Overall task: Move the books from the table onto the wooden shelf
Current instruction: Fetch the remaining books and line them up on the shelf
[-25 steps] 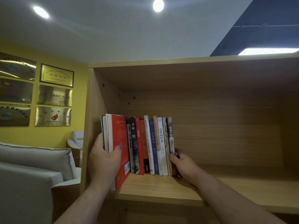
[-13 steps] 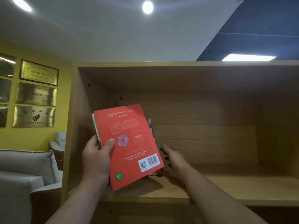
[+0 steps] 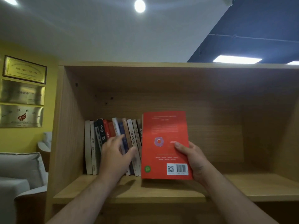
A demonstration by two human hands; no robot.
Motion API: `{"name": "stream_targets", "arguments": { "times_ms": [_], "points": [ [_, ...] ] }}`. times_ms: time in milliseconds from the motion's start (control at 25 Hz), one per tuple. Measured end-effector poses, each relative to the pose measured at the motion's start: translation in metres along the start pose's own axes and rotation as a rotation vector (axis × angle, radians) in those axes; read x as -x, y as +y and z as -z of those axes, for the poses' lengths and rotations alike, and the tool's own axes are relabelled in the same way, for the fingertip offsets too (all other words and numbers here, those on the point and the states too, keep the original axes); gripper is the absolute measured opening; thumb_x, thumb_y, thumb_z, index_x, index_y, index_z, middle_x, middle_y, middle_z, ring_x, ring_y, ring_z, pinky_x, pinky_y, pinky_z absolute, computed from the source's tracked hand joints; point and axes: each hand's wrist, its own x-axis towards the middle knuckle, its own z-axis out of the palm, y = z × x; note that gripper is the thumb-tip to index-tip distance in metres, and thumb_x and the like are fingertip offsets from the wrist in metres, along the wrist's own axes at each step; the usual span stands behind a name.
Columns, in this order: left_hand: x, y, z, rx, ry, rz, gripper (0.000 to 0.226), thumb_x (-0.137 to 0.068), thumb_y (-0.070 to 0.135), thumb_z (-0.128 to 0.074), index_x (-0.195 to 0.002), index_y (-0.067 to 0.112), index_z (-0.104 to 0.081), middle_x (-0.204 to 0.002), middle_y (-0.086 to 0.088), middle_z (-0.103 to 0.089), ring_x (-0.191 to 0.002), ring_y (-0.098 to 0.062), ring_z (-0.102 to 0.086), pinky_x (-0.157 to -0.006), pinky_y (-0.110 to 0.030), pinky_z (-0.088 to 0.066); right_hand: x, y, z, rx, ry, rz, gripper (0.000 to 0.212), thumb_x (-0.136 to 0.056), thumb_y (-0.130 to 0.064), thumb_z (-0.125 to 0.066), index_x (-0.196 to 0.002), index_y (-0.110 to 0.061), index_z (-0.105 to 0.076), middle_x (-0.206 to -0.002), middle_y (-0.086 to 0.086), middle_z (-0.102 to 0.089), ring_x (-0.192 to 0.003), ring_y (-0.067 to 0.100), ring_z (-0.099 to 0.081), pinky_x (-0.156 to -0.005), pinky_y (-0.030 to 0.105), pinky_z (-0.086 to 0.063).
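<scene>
A red book (image 3: 165,135) with a barcode on its back cover stands upright at the right end of a row of books (image 3: 97,143) on the wooden shelf (image 3: 161,191). My right hand (image 3: 194,159) grips the red book at its right edge, thumb on the cover. My left hand (image 3: 115,157) rests with spread fingers against the spines in the row, holding nothing. The row leans slightly and starts near the shelf's left wall.
The shelf compartment to the right of the red book is bare wood. A grey sofa (image 3: 21,167) stands at the lower left. Gold plaques (image 3: 24,91) hang on the yellow wall. The table is out of view.
The red book has passed from my left hand to my right and moved from the row's left end to its right end. My left hand now presses on the spines.
</scene>
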Motion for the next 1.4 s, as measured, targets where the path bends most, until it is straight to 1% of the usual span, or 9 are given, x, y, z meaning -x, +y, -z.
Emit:
{"name": "stream_targets", "arguments": {
  "times_ms": [80,160,360,520,680,880,1080,1280,1400],
  "points": [
    [-0.001,-0.023,0.001,-0.237,0.099,-0.014,0.095,-0.082,0.046,-0.076,-0.157,0.032,-0.021,-0.166,-0.003,-0.014,-0.154,-0.028,-0.011,-0.121,-0.054,-0.022,0.001,0.000,0.010,0.015,0.145,0.081,0.036,-0.083,-0.015,-0.079,-0.116,-0.009,-0.065,-0.097,0.019,-0.079,-0.077,0.033,-0.078,-0.066,0.043,-0.065],
    [-0.007,-0.037,-0.003,-0.188,0.078,0.032,0.112,-0.077,0.042,-0.081,-0.159,0.035,-0.004,-0.168,-0.002,0.001,-0.156,-0.030,0.000,-0.123,-0.058,-0.016,-0.001,-0.001,0.010,0.072,0.275,0.182,0.024,-0.088,-0.014,-0.077,-0.109,-0.014,-0.065,-0.095,0.014,-0.079,-0.076,0.029,-0.078,-0.061,0.038,-0.064],
    [-0.018,-0.051,-0.012,0.141,0.028,0.199,0.116,-0.074,0.028,-0.086,-0.156,0.040,-0.005,-0.159,-0.007,-0.020,-0.146,-0.035,-0.031,-0.111,-0.063,-0.039,-0.018,0.013,-0.025,0.570,0.427,0.270,0.020,-0.091,-0.025,-0.075,-0.099,-0.027,-0.057,-0.096,-0.001,-0.072,-0.081,0.015,-0.072,-0.066,0.031,-0.059],
    [-0.017,-0.057,-0.007,0.161,0.093,0.252,0.107,-0.074,0.031,-0.086,-0.153,0.042,-0.015,-0.151,-0.006,-0.029,-0.141,-0.037,-0.036,-0.106,-0.065,-0.043,-0.029,0.035,-0.058,0.860,0.364,0.226,0.021,-0.093,-0.036,-0.069,-0.098,-0.025,-0.052,-0.091,-0.006,-0.065,-0.075,0.008,-0.065,-0.062,0.026,-0.055],
    [-0.020,-0.060,-0.008,0.143,0.083,0.267,0.104,-0.075,0.034,-0.085,-0.153,0.045,-0.017,-0.149,-0.004,-0.026,-0.142,-0.037,-0.031,-0.109,-0.065,-0.040,-0.030,0.043,-0.070,0.737,0.155,0.105,0.034,-0.092,-0.038,-0.072,-0.110,-0.027,-0.046,-0.098,-0.009,-0.061,-0.079,0.002,-0.061,-0.064,0.021,-0.054],
    [-0.021,-0.058,-0.007,-0.036,-0.037,0.326,0.136,-0.067,0.038,-0.090,-0.156,0.044,0.013,-0.163,-0.011,0.002,-0.152,-0.040,-0.011,-0.116,-0.064,-0.030,-0.020,0.032,-0.043,0.577,-0.188,-0.130,0.068,-0.089,-0.029,-0.076,-0.144,-0.036,-0.036,-0.118,-0.004,-0.061,-0.102,0.017,-0.067,-0.081,0.036,-0.060],
    [-0.027,-0.055,0.012,-0.477,-0.076,0.225,0.151,-0.057,0.067,-0.084,-0.150,0.038,0.031,-0.155,-0.017,-0.008,-0.140,-0.038,-0.031,-0.111,-0.053,-0.043,-0.022,0.035,-0.041,0.729,-0.184,-0.102,0.064,-0.089,-0.029,-0.076,-0.142,-0.032,-0.040,-0.115,-0.008,-0.061,-0.111,0.018,-0.066,-0.100,0.047,-0.057],
    [-0.031,-0.055,0.013,-0.559,-0.089,0.183,0.148,-0.061,0.069,-0.080,-0.149,0.038,0.035,-0.162,-0.020,0.013,-0.153,-0.042,0.001,-0.119,-0.056,-0.027,-0.038,0.041,-0.047,0.724,-0.173,-0.070,0.057,-0.091,-0.027,-0.075,-0.136,-0.029,-0.040,-0.113,-0.008,-0.062,-0.113,0.020,-0.067,-0.101,0.048,-0.057],
    [-0.032,-0.055,0.012,-0.543,-0.103,0.182,0.145,-0.063,0.067,-0.081,-0.151,0.039,0.031,-0.163,-0.017,0.013,-0.153,-0.041,0.001,-0.120,-0.056,-0.023,-0.049,0.045,-0.045,0.728,-0.152,-0.079,0.052,-0.092,-0.024,-0.073,-0.131,-0.029,-0.040,-0.110,-0.008,-0.063,-0.106,0.016,-0.070,-0.095,0.043,-0.060]
  ]
}}
